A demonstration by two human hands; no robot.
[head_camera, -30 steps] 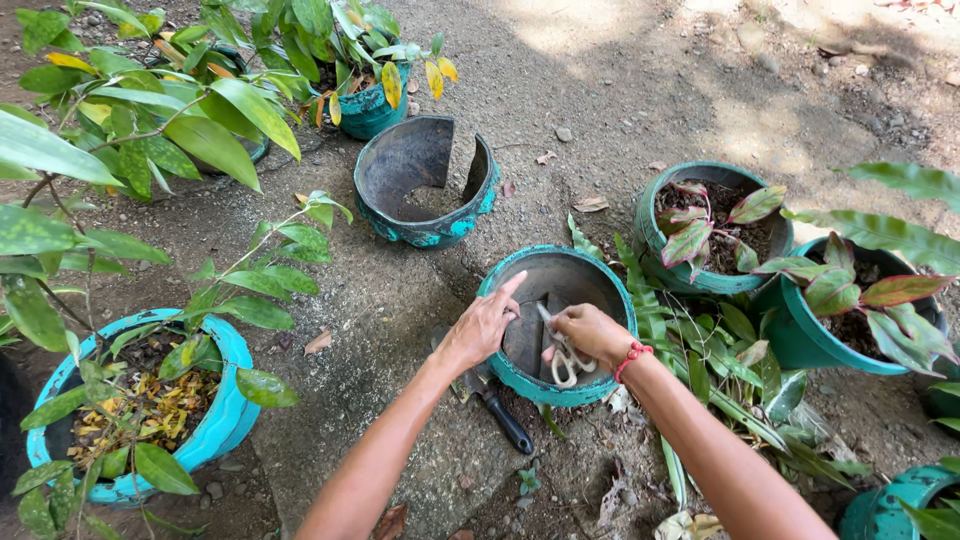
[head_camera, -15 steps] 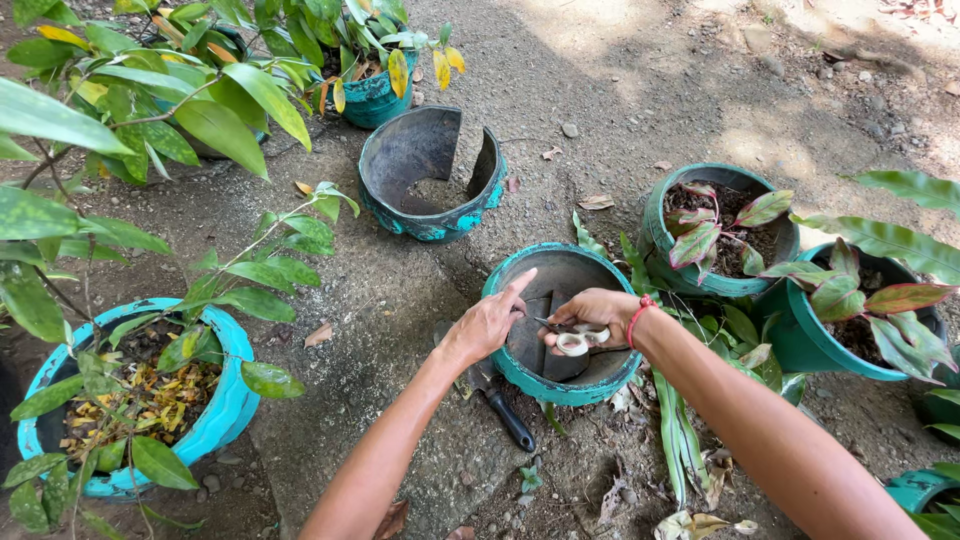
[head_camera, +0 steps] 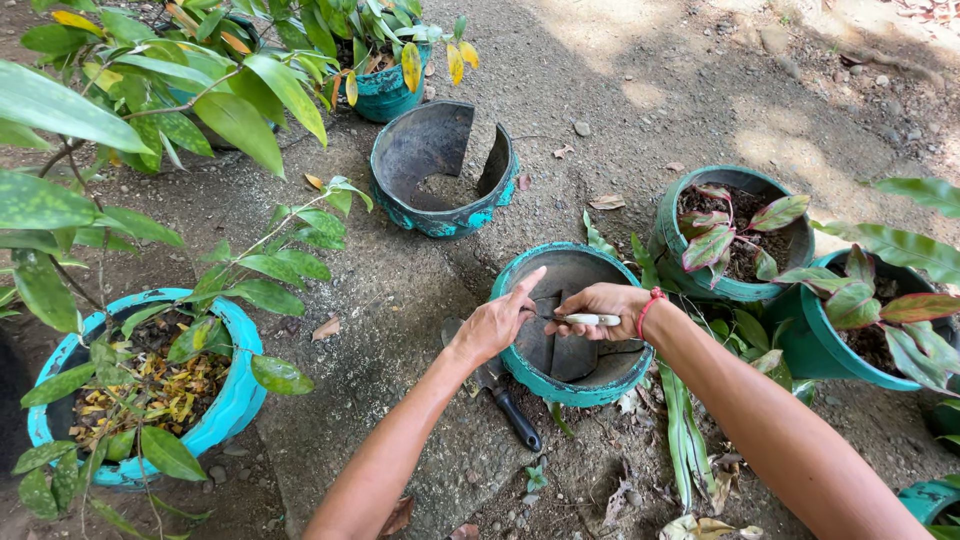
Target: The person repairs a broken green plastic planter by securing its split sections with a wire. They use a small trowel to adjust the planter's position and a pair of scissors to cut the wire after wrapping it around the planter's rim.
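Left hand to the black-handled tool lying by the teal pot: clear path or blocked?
Probably clear. The left hand rests on the rim of the teal pot, and the black-handled tool lies on the ground just below its wrist, handle exposed, nothing covering it. The right hand grips a white-handled tool.

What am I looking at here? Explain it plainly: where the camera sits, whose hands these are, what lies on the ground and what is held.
The single picture comes from a camera worn on a person's head, looking down, so the two bare arms reaching in from the bottom are that person's own. There is no machine.

The left hand rests on the near rim of an empty teal pot made of dark, rubbery material, its forefinger pointing out over the opening. The right hand, with a red band at the wrist, holds a small white-handled tool over the same pot; its working end is hidden.

On the bare dirt ground: a black-handled tool beside that pot, a broken teal pot with a gap in its wall farther off, a bright blue pot with a leafy plant at the left, and two teal pots with red-and-green plants at the right.
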